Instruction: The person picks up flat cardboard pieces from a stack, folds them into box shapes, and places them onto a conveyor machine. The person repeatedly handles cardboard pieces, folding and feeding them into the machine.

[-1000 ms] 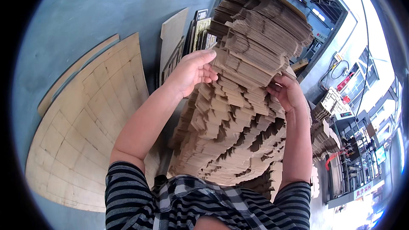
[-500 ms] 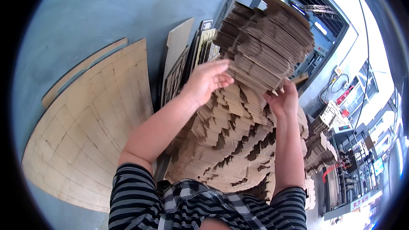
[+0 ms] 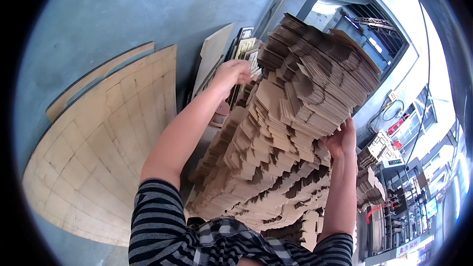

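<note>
Fingers of the left hand (image 3: 232, 75) curl against the far edge of the tall stack of brown die-cut cardboard blanks (image 3: 281, 143) at frame centre; the right hand (image 3: 340, 140) grips its right side from beneath. Pale plywood sheets (image 3: 98, 148) lean at left. A red-and-white sign (image 3: 411, 247) sits lower right.

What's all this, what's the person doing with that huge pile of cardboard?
A person in a striped top is handling a tall stack of die-cut cardboard blanks. The left hand rests on the stack's upper far side, and the right hand presses its other side under a tilted upper bundle. Large plywood die boards lean against the blue wall.
</note>
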Action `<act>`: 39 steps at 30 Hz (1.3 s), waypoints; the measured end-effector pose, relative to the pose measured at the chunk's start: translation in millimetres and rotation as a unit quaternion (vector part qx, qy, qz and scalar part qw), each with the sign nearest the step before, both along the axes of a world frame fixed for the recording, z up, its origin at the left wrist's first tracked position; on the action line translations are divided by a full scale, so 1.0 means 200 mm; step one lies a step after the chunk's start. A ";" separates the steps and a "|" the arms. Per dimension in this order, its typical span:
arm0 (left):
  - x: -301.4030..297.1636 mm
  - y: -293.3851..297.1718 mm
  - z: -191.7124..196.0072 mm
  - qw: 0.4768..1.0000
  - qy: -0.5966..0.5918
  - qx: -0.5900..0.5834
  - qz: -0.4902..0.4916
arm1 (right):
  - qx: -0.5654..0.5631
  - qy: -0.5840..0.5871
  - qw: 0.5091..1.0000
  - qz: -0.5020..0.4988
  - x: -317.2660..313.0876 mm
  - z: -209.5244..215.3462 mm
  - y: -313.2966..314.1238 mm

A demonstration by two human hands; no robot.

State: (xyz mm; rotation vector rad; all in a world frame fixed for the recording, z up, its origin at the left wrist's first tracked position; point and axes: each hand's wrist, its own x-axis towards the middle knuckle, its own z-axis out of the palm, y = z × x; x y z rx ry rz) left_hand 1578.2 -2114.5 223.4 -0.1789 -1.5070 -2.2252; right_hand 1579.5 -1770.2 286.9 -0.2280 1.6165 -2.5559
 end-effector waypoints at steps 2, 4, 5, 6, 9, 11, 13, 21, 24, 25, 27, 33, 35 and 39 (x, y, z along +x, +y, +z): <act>-0.21 -0.03 -0.02 0.999 -0.016 0.016 0.024 | 0.005 -0.009 1.000 0.012 -0.02 -0.01 0.01; -0.40 -0.04 0.00 0.997 -0.052 0.053 0.038 | 0.012 -0.011 1.000 0.017 -0.01 0.00 0.00; -0.48 -0.03 0.02 0.996 -0.066 0.039 0.044 | 0.018 -0.012 1.000 0.010 0.01 0.01 0.00; -0.55 -0.02 0.03 0.995 -0.075 0.053 0.048 | 0.024 -0.012 1.000 0.002 0.02 0.01 0.00; -0.81 -0.17 0.02 0.989 -0.117 0.076 0.052 | 0.014 -0.013 1.000 -0.005 0.01 -0.01 -0.05; -0.98 -0.06 -0.01 0.983 -0.149 0.098 0.045 | 0.004 -0.007 0.999 -0.039 0.04 -0.03 0.01; -1.20 -0.39 -0.07 0.993 -0.091 0.053 0.044 | -0.011 0.051 0.998 0.044 0.02 -0.02 -0.05; -0.97 0.01 0.05 0.998 -0.026 0.056 -0.016 | -0.003 0.032 0.998 -0.062 0.00 -0.09 -0.05; -0.94 0.07 0.08 0.999 -0.033 0.041 -0.011 | 0.003 0.064 0.996 -0.064 0.03 -0.08 -0.04; -0.93 0.09 0.08 0.999 -0.036 0.035 -0.011 | -0.006 0.067 0.995 -0.070 0.05 -0.07 -0.04; -0.90 0.09 0.06 0.999 -0.039 0.032 -0.006 | -0.001 0.059 0.994 -0.090 0.10 -0.04 -0.06; -0.82 0.11 0.08 0.999 -0.040 0.021 0.015 | -0.015 0.138 0.985 -0.103 0.07 -0.08 -0.06; -0.78 0.09 0.09 0.999 -0.039 0.019 0.025 | -0.003 0.160 0.981 -0.107 0.05 -0.10 -0.06; -0.70 0.05 0.15 0.998 -0.029 0.017 0.048 | -0.022 0.161 0.980 -0.112 0.06 -0.11 -0.08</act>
